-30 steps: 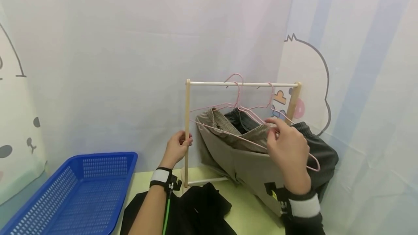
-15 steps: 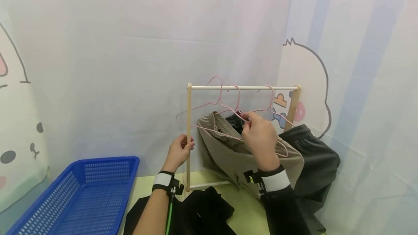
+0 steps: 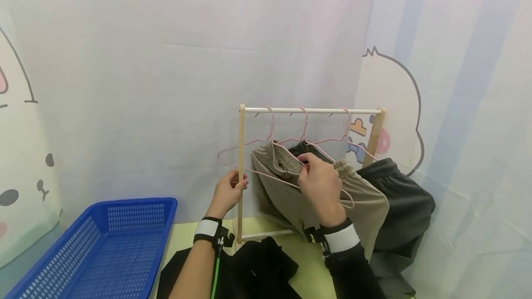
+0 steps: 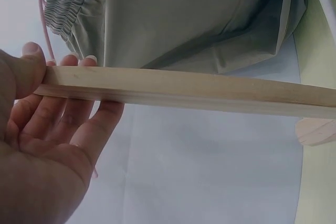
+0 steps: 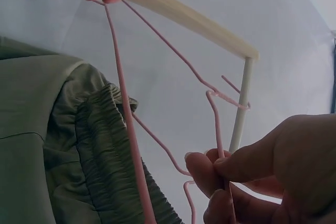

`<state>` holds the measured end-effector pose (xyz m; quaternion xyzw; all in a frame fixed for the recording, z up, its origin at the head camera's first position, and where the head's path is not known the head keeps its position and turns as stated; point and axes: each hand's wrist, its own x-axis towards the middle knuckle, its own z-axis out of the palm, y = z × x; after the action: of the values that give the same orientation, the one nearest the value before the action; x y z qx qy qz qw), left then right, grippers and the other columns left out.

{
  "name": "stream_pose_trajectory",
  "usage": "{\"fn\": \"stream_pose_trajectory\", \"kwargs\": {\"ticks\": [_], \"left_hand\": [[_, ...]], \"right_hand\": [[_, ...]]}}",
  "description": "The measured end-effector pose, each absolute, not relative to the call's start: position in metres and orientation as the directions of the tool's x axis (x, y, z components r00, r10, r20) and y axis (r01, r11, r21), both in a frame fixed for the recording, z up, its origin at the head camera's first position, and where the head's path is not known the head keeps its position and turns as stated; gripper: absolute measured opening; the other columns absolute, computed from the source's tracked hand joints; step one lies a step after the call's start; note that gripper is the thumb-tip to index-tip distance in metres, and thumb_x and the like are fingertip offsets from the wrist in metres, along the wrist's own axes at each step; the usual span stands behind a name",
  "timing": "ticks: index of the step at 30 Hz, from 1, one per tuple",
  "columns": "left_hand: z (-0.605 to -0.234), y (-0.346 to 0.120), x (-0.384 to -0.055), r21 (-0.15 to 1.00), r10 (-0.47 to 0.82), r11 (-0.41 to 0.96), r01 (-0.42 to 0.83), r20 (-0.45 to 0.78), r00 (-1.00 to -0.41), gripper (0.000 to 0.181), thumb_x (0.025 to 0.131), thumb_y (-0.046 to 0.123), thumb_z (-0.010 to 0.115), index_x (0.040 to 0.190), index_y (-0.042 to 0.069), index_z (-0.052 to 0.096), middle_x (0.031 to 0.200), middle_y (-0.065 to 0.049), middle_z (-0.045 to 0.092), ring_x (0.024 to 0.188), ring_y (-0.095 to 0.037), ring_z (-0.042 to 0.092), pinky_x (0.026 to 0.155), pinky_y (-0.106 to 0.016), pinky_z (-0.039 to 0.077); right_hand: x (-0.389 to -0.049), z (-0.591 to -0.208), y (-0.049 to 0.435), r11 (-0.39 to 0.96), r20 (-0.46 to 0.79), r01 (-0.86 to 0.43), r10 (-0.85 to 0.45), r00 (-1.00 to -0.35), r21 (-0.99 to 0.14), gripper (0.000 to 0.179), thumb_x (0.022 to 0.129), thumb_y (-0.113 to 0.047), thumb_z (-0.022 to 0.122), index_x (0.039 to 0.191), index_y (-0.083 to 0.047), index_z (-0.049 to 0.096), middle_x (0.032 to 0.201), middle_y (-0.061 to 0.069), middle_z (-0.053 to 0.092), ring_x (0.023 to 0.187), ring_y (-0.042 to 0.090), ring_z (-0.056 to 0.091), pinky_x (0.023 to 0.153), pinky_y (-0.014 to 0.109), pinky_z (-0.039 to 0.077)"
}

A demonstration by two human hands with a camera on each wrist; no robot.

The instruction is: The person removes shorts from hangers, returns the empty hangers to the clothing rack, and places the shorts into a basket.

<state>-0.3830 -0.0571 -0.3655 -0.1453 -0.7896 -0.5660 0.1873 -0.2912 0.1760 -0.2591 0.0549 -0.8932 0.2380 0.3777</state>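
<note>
My left hand (image 3: 227, 190) grips the upright wooden post of a small clothes rack (image 3: 241, 142), thumb on one side and fingers on the other in the left wrist view (image 4: 81, 85). With thumb and fingers, my right hand (image 3: 320, 186) pinches the sloping arm of a bare pink wire hanger (image 3: 272, 126). Its hook sits over the white rail (image 3: 324, 110), and its far end passes behind the post near my left hand. Beside it, khaki trousers (image 3: 370, 204) hang on a second pink hanger (image 3: 305, 126). Dark grey trousers (image 3: 401, 202) hang farthest right.
Black cloth (image 3: 249, 271) lies crumpled on the pale green table (image 3: 309, 269) in front of the rack. A blue plastic basket (image 3: 120, 253) stands to the left. Printed curtains (image 3: 166, 82) surround the area behind and at the sides.
My right hand has moved left and slightly down with the bare hanger. The hanger's hook, raised above the rail before, now rests over it. My left hand stays on the post.
</note>
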Motion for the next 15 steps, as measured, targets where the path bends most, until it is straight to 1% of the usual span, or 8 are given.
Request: {"fn": "stream_pose_trajectory", "kwargs": {"ticks": [3, 6, 11, 15], "left_hand": [[-0.3668, -0.0567, -0.3831, 0.840, 0.024, 0.319, 0.439, 0.456, -0.890, 0.014, 0.103, 0.010, 0.065, 0.115, 0.004, 0.067, 0.106, -0.013, 0.074, 0.097, -0.026, 0.074, 0.084, -0.044, 0.059], [-0.3676, -0.0571, -0.3824, 0.843, 0.018, 0.319, 0.433, 0.451, -0.892, 0.012, 0.103, 0.010, 0.065, 0.113, 0.006, 0.067, 0.106, -0.013, 0.074, 0.097, -0.026, 0.074, 0.084, -0.045, 0.059], [-0.3677, -0.0576, -0.3834, 0.840, 0.018, 0.318, 0.440, 0.458, -0.889, 0.011, 0.103, 0.011, 0.064, 0.113, 0.007, 0.068, 0.107, -0.013, 0.074, 0.099, -0.027, 0.074, 0.085, -0.046, 0.059], [-0.3657, -0.0577, -0.3845, 0.838, 0.022, 0.313, 0.446, 0.463, -0.886, 0.010, 0.103, 0.011, 0.064, 0.112, 0.007, 0.068, 0.108, -0.013, 0.074, 0.099, -0.028, 0.073, 0.085, -0.046, 0.058]], "right_hand": [[-0.2901, -0.2620, 0.1754, 0.879, 0.694, -0.275, 0.084, -0.715, -0.389, 0.023, 0.100, -0.011, 0.060, 0.118, -0.014, 0.076, 0.076, 0.006, 0.069, 0.044, 0.019, 0.043, 0.040, 0.031, 0.028], [-0.2899, -0.2628, 0.1755, 0.879, 0.694, -0.282, 0.075, -0.716, -0.385, 0.024, 0.100, -0.010, 0.060, 0.118, -0.014, 0.076, 0.078, 0.005, 0.071, 0.043, 0.019, 0.043, 0.040, 0.031, 0.028], [-0.2889, -0.2606, 0.1777, 0.869, 0.692, -0.301, 0.064, -0.719, -0.392, 0.025, 0.098, -0.009, 0.061, 0.117, -0.012, 0.076, 0.086, 0.007, 0.076, 0.042, 0.017, 0.045, 0.039, 0.030, 0.029], [-0.2872, -0.2571, 0.1810, 0.861, 0.693, -0.317, 0.056, -0.719, -0.398, 0.022, 0.098, -0.012, 0.063, 0.116, -0.010, 0.076, 0.088, 0.009, 0.078, 0.044, 0.015, 0.049, 0.040, 0.030, 0.033]]}}
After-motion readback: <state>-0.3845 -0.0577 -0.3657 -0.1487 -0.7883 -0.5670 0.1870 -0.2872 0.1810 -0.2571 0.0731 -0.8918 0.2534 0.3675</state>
